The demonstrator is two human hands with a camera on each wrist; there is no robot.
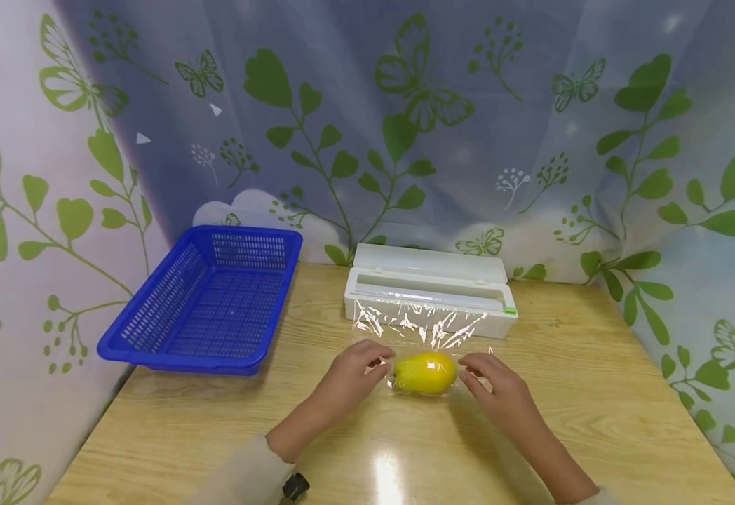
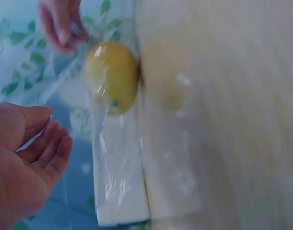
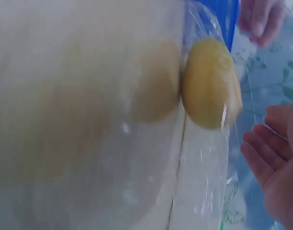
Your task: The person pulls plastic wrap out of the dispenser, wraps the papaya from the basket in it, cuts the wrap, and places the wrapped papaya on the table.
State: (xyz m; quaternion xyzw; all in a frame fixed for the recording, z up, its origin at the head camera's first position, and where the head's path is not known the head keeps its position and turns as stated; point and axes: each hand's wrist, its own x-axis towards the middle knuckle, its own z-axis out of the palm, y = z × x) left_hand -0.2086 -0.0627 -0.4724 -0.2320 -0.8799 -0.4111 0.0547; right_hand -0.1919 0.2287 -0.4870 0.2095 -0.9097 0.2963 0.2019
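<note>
A yellow oblong fruit [image 1: 426,372] lies on the table under clear plastic film [image 1: 427,335]. The film stretches from the white wrap box [image 1: 430,314] and covers the fruit closely. At the fruit's left end is my left hand [image 1: 348,382], its fingertips beside the film. My right hand [image 1: 503,389] is at the other end, thumb and fingers near the film's edge. Both wrist views show loosely bent fingers on the left hand [image 2: 29,158] and right hand [image 3: 280,158], with thumb and fingers apart. Whether any fingertip touches the film is hard to see.
A blue slatted basket [image 1: 279,308] stands at the back left of the wooden table [image 1: 595,407]. Behind the fruit, the wrap box has its lid [image 1: 430,261] raised and a roll [image 1: 427,296] inside. Patterned curtains [image 1: 342,105] border the table at the back and sides.
</note>
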